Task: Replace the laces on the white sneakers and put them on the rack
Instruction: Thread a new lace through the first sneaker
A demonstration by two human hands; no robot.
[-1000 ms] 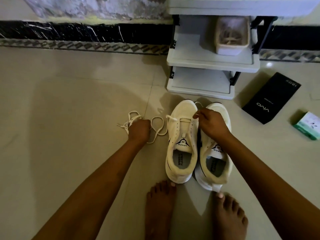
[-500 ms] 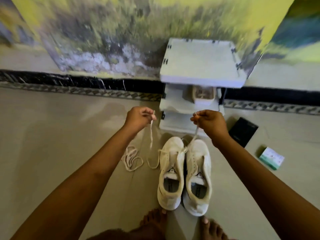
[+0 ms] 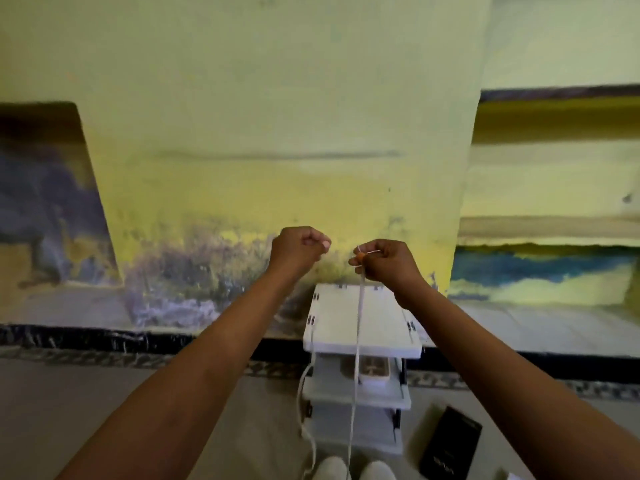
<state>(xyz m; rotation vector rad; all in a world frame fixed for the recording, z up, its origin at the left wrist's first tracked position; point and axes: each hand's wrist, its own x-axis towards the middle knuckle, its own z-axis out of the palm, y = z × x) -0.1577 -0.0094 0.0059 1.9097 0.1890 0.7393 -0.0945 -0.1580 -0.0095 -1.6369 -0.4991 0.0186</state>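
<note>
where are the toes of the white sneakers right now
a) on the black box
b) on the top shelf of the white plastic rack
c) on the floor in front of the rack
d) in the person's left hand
c: the white sneakers' rounded toes sit on the floor at the frame's bottom edge, before the white plastic tiered rack.

Both hands up at centre frame: the right hand (image 3: 388, 261) pinches the white lace (image 3: 356, 341), which hangs straight down past the white rack (image 3: 360, 327) to the sneakers' toes (image 3: 353, 471) at the bottom edge. The left hand (image 3: 298, 247) is fisted round the other end.
</note>
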